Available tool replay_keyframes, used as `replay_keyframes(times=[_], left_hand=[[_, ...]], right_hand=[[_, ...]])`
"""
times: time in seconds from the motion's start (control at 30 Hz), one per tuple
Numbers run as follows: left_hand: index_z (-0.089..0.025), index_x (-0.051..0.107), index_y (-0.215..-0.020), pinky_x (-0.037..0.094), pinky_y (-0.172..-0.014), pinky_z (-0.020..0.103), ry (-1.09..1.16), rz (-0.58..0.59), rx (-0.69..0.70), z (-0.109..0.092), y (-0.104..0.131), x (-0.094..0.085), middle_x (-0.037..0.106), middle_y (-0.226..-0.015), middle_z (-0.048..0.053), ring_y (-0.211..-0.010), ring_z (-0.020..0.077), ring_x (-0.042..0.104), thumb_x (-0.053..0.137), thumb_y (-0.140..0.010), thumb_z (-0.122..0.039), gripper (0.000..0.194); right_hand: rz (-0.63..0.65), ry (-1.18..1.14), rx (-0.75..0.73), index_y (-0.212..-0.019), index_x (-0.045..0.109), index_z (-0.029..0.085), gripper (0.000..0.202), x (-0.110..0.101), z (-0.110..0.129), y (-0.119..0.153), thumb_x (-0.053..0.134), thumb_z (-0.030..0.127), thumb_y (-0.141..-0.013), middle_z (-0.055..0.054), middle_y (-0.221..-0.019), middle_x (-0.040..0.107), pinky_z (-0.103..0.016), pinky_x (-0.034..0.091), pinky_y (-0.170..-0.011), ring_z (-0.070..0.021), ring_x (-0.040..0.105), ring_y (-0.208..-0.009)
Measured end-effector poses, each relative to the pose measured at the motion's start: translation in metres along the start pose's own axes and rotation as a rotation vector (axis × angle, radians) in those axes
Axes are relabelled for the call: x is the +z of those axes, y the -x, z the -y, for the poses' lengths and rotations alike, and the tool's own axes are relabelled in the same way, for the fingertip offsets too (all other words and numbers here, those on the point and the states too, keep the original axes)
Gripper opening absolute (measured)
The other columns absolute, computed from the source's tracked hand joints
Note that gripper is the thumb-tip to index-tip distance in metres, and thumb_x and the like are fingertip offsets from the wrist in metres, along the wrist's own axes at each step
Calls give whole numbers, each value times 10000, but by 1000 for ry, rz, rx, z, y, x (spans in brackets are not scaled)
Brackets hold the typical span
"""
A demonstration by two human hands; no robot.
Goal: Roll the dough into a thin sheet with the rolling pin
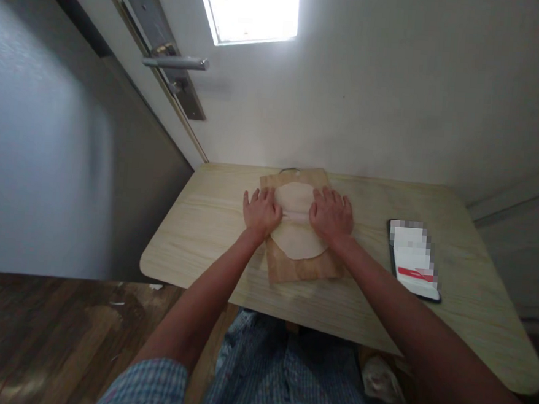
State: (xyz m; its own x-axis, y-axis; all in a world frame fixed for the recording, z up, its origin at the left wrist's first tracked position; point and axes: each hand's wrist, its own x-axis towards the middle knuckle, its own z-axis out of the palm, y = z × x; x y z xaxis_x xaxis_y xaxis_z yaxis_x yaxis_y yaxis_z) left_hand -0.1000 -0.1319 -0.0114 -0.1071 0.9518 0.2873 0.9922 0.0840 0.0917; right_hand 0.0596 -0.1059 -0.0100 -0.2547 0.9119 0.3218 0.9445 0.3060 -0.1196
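Checked shirt (284,381); left hand (261,214), right hand (332,215) on pale rod (297,217) over dough (298,244)

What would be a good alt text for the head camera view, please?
A person's left hand and right hand rest on what looks like a thin pale rod across a rounded dough-like sheet on a brown board. The board lies on a light wooden table with a phone to its right.
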Motion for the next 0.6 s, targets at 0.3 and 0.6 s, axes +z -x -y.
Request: replay_keyframes(times=[0.3,0.6], left_hand=[[-181,490,-1148,234,-1002,418,15,-9,-50,0,-23,5,593,-1103,76,-1069,224,486,342,-774,-272,413],[-169,563,-982,329,-923,377,26,27,-104,0,-58,9,641,-960,78,-908,209,569,325,-799,-280,321]], right_hand=[[33,-26,-9,-1197,470,124,423,-1,-2,-23,296,220,-824,-130,-1204,516,-417,274,-884,-260,437,-1057],[40,-3,-20,-1003,554,96,350,4,-5,-53,276,211,-824,-158,-947,601,-361,331,-728,-249,516,-879]])
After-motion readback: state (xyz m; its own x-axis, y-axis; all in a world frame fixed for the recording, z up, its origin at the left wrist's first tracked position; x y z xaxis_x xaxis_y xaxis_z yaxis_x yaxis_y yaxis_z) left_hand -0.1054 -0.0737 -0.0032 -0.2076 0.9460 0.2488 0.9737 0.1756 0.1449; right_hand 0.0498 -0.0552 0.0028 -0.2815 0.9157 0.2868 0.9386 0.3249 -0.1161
